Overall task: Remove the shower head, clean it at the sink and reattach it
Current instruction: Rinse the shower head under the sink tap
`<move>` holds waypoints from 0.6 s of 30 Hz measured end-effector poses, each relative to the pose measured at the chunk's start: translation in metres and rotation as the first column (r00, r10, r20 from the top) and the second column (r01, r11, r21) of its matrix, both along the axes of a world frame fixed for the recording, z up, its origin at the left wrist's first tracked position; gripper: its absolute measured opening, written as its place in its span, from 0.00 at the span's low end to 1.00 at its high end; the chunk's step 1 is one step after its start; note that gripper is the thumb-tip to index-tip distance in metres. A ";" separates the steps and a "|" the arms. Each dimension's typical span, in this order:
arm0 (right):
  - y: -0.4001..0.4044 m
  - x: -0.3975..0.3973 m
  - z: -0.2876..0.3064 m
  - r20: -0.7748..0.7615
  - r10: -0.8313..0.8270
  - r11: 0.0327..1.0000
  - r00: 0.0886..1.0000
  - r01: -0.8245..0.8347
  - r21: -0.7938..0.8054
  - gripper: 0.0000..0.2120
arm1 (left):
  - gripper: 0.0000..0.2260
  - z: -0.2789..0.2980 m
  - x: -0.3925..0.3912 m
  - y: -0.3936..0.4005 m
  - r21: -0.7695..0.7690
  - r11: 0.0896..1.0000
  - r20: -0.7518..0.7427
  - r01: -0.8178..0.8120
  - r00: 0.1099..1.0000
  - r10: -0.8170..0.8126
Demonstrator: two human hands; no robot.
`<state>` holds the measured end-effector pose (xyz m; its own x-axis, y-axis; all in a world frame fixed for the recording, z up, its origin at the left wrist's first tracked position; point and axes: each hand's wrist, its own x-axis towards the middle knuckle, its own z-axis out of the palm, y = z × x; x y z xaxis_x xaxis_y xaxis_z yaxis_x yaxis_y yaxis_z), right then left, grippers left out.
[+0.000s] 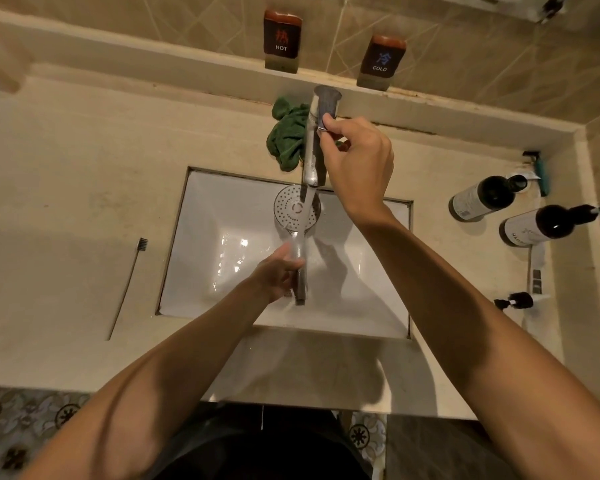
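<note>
Shower head (297,207) sits at the centre of the frame, over the white sink basin (201,258), its round perforated face turned up towards the camera and its handle running down towards the lower edge of the basin. A stream of water (309,199) falls from the chrome faucet (314,147) onto the face. The left hand (278,275) grips the handle, fingers curled round it. The right hand (357,161), just above and right of centre, pinches the faucet's lever (324,109) with curled fingers. A crumpled green cloth (288,136) lies on the beige counter (66,168) just left of the faucet. On the ledge at the top stand two blocks marked HOT (282,38) and COLD (381,60). A toothbrush (127,289) lies on the counter at the left. Dark pump bottles (482,199) stand along the right edge.
</note>
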<state>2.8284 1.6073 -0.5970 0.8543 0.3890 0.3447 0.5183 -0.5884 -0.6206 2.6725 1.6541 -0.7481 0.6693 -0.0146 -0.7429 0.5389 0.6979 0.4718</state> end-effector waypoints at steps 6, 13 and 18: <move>0.000 0.000 -0.001 -0.011 0.000 1.000 1.000 0.000 0.005 0.13 | 0.26 -0.002 -0.002 -0.003 0.007 0.999 0.045 0.044 0.998 -0.044; 0.000 -0.001 -0.002 -0.029 -0.012 1.000 1.000 0.013 0.021 0.12 | 0.24 0.002 -0.010 0.000 0.009 1.000 -0.043 0.011 0.999 -0.010; 0.000 -0.001 -0.003 -0.030 -0.014 1.000 0.999 0.015 0.025 0.12 | 0.17 0.004 -0.020 -0.001 0.030 0.997 -0.119 -0.073 0.990 0.076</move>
<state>2.8275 1.6077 -0.5997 0.8699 0.3681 0.3283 0.4907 -0.5798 -0.6504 2.6523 1.6526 -0.7446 0.5742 0.0521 -0.8171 0.5396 0.7265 0.4255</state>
